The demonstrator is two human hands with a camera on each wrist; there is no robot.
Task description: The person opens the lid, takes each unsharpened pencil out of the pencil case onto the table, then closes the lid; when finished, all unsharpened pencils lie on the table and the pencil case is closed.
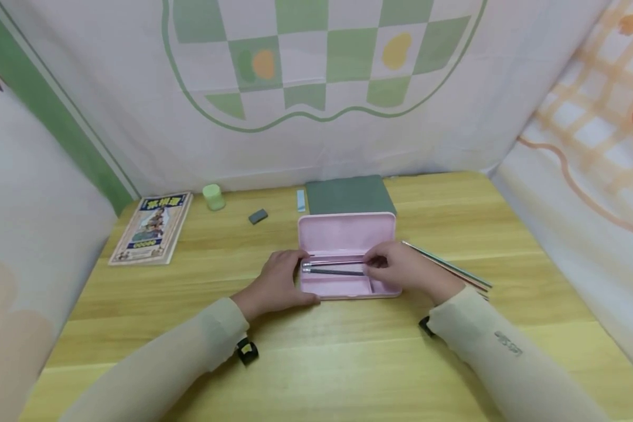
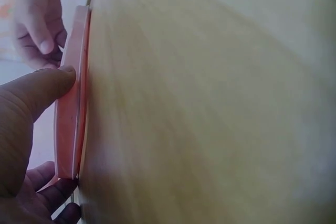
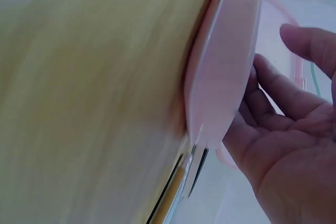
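Note:
A pink pencil case [image 1: 348, 233] lies with its lid raised at the back. Inside, a dark pencil [image 1: 333, 271] and a purplish pencil [image 1: 339, 263] lie side by side lengthwise, their eraser ends to the left. My left hand [image 1: 276, 284] grips the case's left end, thumb [image 2: 55, 85] on the front wall and fingers around the end. Over the right end of the case is my right hand [image 1: 403, 266], its fingers dipping inside by the pencils' right ends. In the right wrist view a gap shows between its thumb [image 3: 304, 40] and fingers.
Several loose pencils [image 1: 453, 268] lie right of the case, partly under the right forearm. Behind the lid is a dark green notebook [image 1: 348, 194], with a light blue strip [image 1: 300, 200] beside it. Leftward are a grey eraser [image 1: 258, 216], a green container [image 1: 213, 197] and a book [image 1: 153, 228].

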